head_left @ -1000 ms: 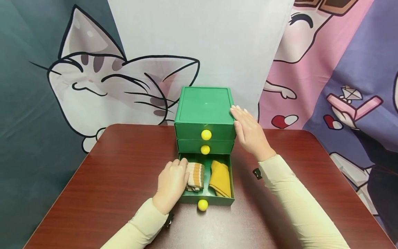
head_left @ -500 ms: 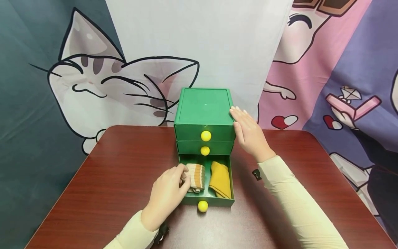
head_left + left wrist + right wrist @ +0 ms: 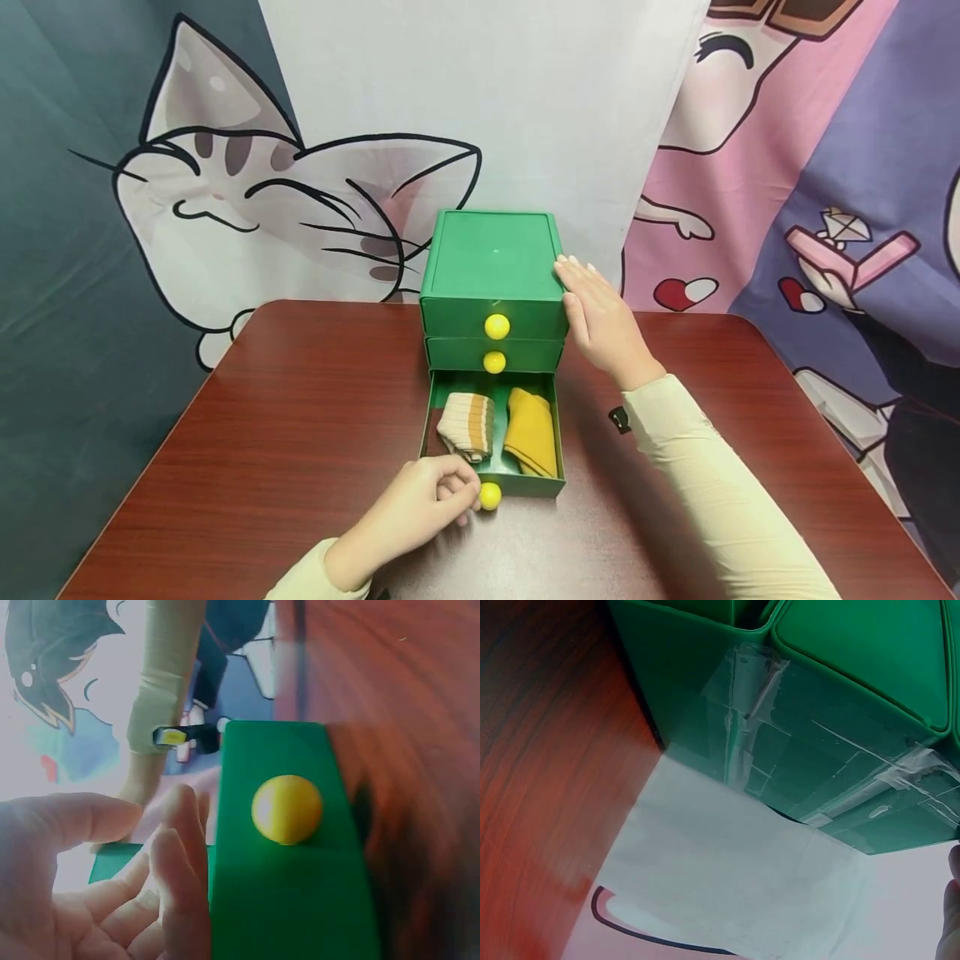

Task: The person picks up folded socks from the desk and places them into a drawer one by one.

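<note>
A green cabinet [image 3: 495,254] has its bottom drawer [image 3: 525,485] pulled out. Inside lie a folded striped cloth [image 3: 468,423], a folded yellow cloth [image 3: 531,429] and something dark brown [image 3: 434,433] by the left wall. My left hand [image 3: 416,506] hovers at the drawer front, beside its yellow knob [image 3: 491,497]. In the left wrist view, loosely bent fingers [image 3: 178,862] stand apart from the knob [image 3: 287,810] and hold nothing. With straight fingers, my right hand [image 3: 603,321] rests against the cabinet's upper right edge; only fingertips [image 3: 951,915] show in the right wrist view.
Two more drawers with yellow knobs, an upper [image 3: 497,327] and a middle one [image 3: 494,362], are pushed in. The cabinet stands on a reddish-brown table [image 3: 300,433], before a printed cloth backdrop [image 3: 480,100]. Clear tape [image 3: 754,712] covers the cabinet's side.
My left hand has left the striped cloth and moved down toward the bottom drawer's knob, uncovering the cloth and the brown thing. The right hand stays where it was.
</note>
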`<state>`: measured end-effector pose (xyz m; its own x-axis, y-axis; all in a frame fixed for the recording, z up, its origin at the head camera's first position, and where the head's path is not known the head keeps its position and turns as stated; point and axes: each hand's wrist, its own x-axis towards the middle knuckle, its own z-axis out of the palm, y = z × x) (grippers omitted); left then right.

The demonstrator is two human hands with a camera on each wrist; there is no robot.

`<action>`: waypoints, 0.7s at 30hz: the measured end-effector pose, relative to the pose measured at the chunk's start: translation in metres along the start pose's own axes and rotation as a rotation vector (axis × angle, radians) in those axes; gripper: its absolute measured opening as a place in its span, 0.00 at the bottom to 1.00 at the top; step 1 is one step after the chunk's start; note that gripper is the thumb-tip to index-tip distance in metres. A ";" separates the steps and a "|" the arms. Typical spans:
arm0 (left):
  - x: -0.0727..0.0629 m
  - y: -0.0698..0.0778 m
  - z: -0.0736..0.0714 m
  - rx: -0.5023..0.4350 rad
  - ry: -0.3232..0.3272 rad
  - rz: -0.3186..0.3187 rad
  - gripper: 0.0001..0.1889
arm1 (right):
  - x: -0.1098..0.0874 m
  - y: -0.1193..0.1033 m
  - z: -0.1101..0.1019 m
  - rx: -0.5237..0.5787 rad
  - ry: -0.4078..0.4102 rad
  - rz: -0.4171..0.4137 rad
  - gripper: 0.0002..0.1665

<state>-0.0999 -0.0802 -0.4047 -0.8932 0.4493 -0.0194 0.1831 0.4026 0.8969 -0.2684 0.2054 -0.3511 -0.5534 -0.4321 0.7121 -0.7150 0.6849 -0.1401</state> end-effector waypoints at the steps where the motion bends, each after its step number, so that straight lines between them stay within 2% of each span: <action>1: -0.001 -0.002 0.001 -0.020 -0.021 -0.020 0.07 | 0.000 0.000 0.000 0.001 -0.002 0.001 0.28; 5: -0.003 -0.014 0.004 -0.056 -0.077 -0.090 0.09 | 0.000 0.000 0.000 0.001 -0.006 -0.001 0.28; 9: -0.002 -0.026 0.008 -0.051 -0.115 -0.119 0.10 | 0.000 0.001 0.000 -0.002 -0.005 -0.004 0.28; 12: 0.000 -0.033 0.012 -0.094 -0.145 -0.138 0.10 | 0.000 0.001 0.000 -0.001 0.002 -0.007 0.28; 16: 0.003 -0.040 0.018 -0.237 -0.198 -0.192 0.12 | -0.001 0.001 0.000 0.001 0.011 -0.007 0.29; 21: 0.004 -0.046 0.026 -0.478 -0.235 -0.292 0.15 | -0.001 0.001 0.001 0.001 0.009 -0.012 0.31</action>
<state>-0.1017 -0.0761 -0.4578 -0.7542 0.5601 -0.3428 -0.3094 0.1574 0.9378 -0.2690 0.2059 -0.3526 -0.5410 -0.4350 0.7198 -0.7222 0.6789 -0.1324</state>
